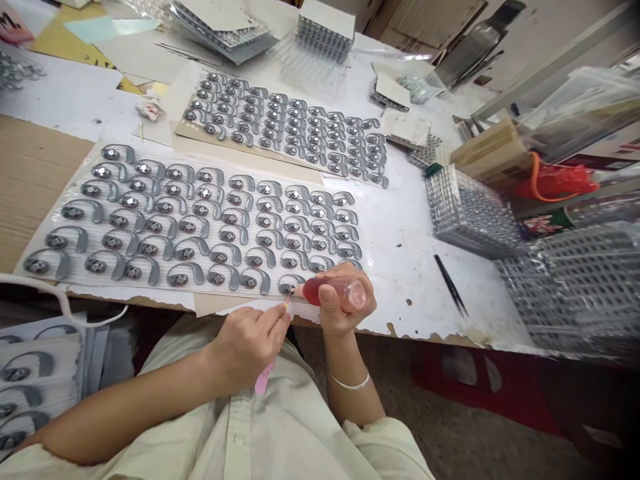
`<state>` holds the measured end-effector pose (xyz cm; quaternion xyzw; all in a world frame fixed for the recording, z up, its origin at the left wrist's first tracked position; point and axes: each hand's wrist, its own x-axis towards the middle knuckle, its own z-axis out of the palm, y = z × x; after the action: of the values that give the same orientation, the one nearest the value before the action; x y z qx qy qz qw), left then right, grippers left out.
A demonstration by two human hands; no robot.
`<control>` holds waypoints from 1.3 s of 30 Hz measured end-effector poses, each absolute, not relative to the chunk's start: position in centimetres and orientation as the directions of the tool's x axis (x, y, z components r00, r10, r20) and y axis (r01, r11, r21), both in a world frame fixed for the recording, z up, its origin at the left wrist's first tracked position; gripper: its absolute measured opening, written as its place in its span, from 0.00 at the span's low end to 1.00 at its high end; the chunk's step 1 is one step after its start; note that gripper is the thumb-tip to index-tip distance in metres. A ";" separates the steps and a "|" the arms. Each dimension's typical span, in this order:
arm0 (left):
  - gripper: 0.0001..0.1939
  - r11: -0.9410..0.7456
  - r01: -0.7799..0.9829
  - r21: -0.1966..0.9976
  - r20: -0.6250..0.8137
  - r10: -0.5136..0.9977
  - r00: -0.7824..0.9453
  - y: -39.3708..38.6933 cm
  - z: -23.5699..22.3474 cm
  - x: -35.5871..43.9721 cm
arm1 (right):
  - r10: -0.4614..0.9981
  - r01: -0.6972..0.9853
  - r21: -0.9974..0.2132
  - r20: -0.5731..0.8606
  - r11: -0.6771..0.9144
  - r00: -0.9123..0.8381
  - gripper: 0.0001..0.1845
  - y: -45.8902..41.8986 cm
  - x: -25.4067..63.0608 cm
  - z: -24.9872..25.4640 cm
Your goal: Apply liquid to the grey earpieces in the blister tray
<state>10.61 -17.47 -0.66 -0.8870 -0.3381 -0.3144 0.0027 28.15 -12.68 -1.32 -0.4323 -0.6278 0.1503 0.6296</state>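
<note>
My right hand (347,297) is closed around a small squeeze bottle (330,292) of red liquid. The bottle lies tilted, its narrow nozzle pointing left at a grey hook-shaped piece (287,287) in the front row of the near sheet. Whether the nozzle touches the piece, I cannot tell. A thin pink-handled tool (264,379) is pinched in my left hand (253,340), its fine tip close to the same piece. Rows of similar grey hooked pieces, each with a shiny round part, cover the near white ribbed sheet (75,267).
Behind the near sheet, a second sheet (183,131) carries more hooked pieces. Black tweezers (450,285) lie right of my hands. Packs of clear trays (470,210) line the right side. A white cable (65,307) crosses the left front edge. A dark bottle (470,53) stands far back.
</note>
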 end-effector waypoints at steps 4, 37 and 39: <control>0.08 -0.762 0.606 0.225 0.555 0.612 0.563 -17.4 -0.7 10.7 | 0.735 0.388 -0.742 0.647 0.547 0.200 0.10 -12.7 28.2 -1.4; 0.10 -0.762 0.603 0.235 0.548 0.616 0.565 -17.3 -1.1 10.4 | 0.602 0.460 -0.647 0.753 0.608 0.265 0.10 -13.1 28.3 -1.7; 0.10 -0.766 0.597 0.239 0.553 0.613 0.565 -17.3 -1.2 10.3 | 0.600 0.448 -0.667 0.740 0.595 0.305 0.10 -13.2 28.4 -1.8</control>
<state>10.34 -17.30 -1.15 -0.8844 -0.3421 -0.3173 -0.0123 28.39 -13.15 -1.79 -0.4465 -0.5867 0.0564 0.6732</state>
